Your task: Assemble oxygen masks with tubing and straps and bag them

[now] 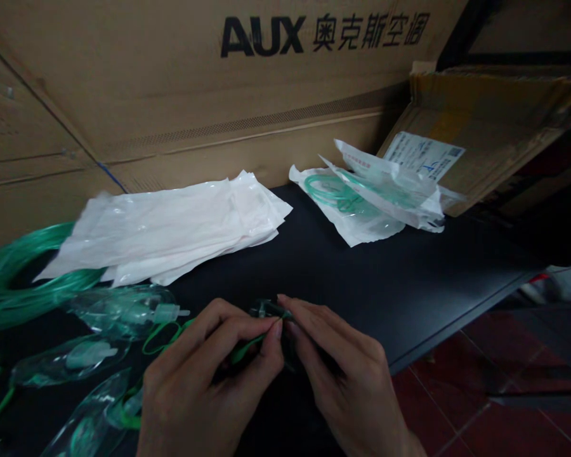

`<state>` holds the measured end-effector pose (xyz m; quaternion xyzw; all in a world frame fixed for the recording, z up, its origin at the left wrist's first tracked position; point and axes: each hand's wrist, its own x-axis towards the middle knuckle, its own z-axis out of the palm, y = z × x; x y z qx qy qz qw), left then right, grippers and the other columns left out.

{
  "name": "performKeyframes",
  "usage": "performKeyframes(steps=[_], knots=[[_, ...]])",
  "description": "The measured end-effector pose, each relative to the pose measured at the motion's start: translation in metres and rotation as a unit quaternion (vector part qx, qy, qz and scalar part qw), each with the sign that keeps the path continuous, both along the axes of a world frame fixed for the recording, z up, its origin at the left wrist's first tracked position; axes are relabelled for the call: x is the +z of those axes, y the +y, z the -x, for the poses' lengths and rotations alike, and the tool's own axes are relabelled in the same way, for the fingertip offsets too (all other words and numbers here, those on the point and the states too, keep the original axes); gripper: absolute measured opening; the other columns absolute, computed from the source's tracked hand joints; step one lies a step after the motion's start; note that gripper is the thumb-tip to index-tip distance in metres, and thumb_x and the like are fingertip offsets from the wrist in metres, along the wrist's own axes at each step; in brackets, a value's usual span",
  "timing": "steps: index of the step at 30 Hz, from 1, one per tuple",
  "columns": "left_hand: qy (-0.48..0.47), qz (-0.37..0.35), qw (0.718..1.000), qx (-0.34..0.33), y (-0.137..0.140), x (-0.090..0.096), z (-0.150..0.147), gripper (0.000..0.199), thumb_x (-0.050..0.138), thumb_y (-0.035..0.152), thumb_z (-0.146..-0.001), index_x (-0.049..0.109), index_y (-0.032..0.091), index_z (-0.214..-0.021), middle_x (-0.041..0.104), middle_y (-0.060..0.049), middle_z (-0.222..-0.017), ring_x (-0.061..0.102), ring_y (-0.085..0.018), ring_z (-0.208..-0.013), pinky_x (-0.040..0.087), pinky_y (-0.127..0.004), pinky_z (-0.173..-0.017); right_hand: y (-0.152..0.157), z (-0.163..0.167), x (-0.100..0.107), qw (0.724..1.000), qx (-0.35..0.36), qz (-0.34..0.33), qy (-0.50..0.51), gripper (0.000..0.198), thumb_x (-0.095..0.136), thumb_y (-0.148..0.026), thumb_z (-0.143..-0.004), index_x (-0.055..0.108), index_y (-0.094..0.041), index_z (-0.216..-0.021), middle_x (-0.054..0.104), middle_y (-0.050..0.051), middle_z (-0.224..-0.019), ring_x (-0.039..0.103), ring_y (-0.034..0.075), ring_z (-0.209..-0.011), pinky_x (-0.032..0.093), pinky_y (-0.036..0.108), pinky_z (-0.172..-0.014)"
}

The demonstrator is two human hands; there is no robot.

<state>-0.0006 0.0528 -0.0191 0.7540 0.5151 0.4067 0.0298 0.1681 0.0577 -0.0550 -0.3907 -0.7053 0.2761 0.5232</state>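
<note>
Hands: While the left hand (209,374) pinches a green strap (245,349) between thumb and forefinger, the right hand (347,368) closes its fingertips on a clear piece (261,309), perhaps a mask, mostly hidden.
Place: between both hands, above the desk (371,285).
Masks: three clear masks (124,311) lie at left.
Progress: the held piece looks unfinished, not yet set down.

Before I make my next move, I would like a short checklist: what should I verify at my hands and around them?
1. Left hand pinching the green strap: ok.
2. Right hand firmly gripping: cannot tell, contact is blurred.
3. Strap's end fastened: cannot tell, it is hidden.
4. Clear masks near the left hand: ok.
5. Green tubing coil free of white packets: not ok, they overlap it.
</note>
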Motion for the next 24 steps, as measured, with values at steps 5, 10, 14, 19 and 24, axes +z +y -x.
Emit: performKeyframes(steps=[5, 10, 14, 19, 24], knots=[[0.007, 0.012, 1.000, -0.004, -0.003, 0.001, 0.001, 0.010, 0.066, 0.019, -0.092, 0.067, 0.024, -0.083, 0.065, 0.004, -0.075, 0.066, -0.011, -0.063, 0.055, -0.020, -0.060, -0.002, 0.002, -0.003, 0.997, -0.021, -0.053, -0.050, 0.051, 0.057, -0.001, -0.097, 0.063, -0.023, -0.143, 0.071, 0.012, -0.134, 0.067, 0.023, -0.124, 0.060, 0.037, -0.105], [0.024, -0.018, 0.999, -0.026, -0.001, 0.006, 0.004, 0.016, 0.061, 0.027, -0.100, 0.073, 0.024, -0.088, 0.071, 0.002, -0.078, 0.069, -0.012, -0.067, 0.057, -0.018, -0.064, -0.004, 0.002, 0.002, 0.997, -0.015, -0.076, -0.027, 0.052, 0.063, -0.003, -0.095, 0.063, -0.023, -0.143, 0.074, 0.010, -0.132, 0.069, 0.023, -0.122, 0.060, 0.037, -0.105], [0.044, -0.042, 0.998, -0.032, 0.004, 0.009, 0.003, 0.033, 0.051, 0.033, -0.105, 0.078, 0.023, -0.088, 0.075, -0.002, -0.079, 0.071, -0.014, -0.070, 0.058, -0.021, -0.066, -0.003, -0.003, 0.008, 1.000, 0.002, -0.009, 0.019, 0.037, 0.060, -0.009, -0.098, 0.074, -0.024, -0.129, 0.076, 0.007, -0.130, 0.072, 0.020, -0.118, 0.060, 0.032, -0.105], [-0.003, -0.027, 0.999, -0.029, 0.004, 0.002, 0.000, 0.011, 0.066, 0.025, -0.098, 0.075, 0.025, -0.091, 0.072, 0.002, -0.081, 0.068, -0.013, -0.073, 0.057, -0.024, -0.071, 0.000, -0.005, 0.012, 0.997, -0.016, 0.028, 0.064, 0.026, 0.066, -0.008, -0.095, 0.080, -0.026, -0.108, 0.082, 0.003, -0.112, 0.079, 0.018, -0.102, 0.065, 0.026, -0.091], [-0.021, 0.016, 0.999, -0.026, 0.001, -0.001, -0.001, 0.015, 0.072, 0.030, -0.092, 0.069, 0.029, -0.107, 0.076, 0.003, -0.094, 0.071, -0.017, -0.081, 0.056, -0.030, -0.074, -0.002, -0.003, 0.011, 0.998, -0.035, 0.009, 0.052, 0.022, 0.066, -0.004, -0.093, 0.077, -0.022, -0.099, 0.081, 0.004, -0.104, 0.079, 0.017, -0.093, 0.065, 0.022, -0.079]])
